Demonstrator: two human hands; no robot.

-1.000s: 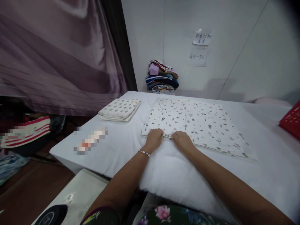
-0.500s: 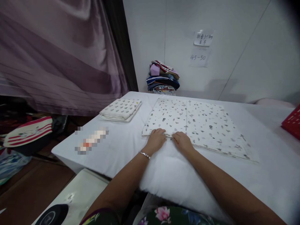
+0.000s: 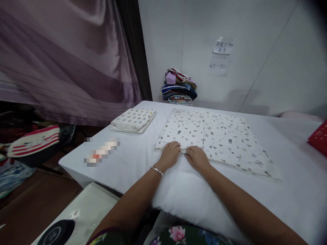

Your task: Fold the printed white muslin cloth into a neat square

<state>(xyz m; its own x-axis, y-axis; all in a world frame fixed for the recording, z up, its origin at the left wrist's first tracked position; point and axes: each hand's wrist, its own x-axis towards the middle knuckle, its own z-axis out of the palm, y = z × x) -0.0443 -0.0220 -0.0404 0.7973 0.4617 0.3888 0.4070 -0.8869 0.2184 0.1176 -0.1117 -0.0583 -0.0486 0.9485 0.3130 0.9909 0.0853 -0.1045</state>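
A white cloth (image 3: 224,139) printed with small grey and dark figures lies flat and layered on the table, with a crease running across it. My left hand (image 3: 170,154), a silver bracelet at its wrist, is closed on the cloth's near edge left of the middle. Close beside it, my right hand (image 3: 198,157) grips the same edge, fingers on top and thumb hidden. Between the hands the stacked layers of the edge show. A folded cloth (image 3: 134,119) with a grey leaf-like print rests to the left, apart from both hands.
A white-covered table (image 3: 133,153) carries the cloths. A blurred-out item (image 3: 102,152) lies at its left. Stacked folded fabrics (image 3: 179,85) stand by the wall, below paper notes (image 3: 222,47). A red basket (image 3: 319,137) sits at the right edge; a purple curtain (image 3: 71,61) hangs left.
Both hands stay at the cloth's near edge, with the right hand shifted very slightly left and down. The whole view has tilted a little; the cloths lie as before.
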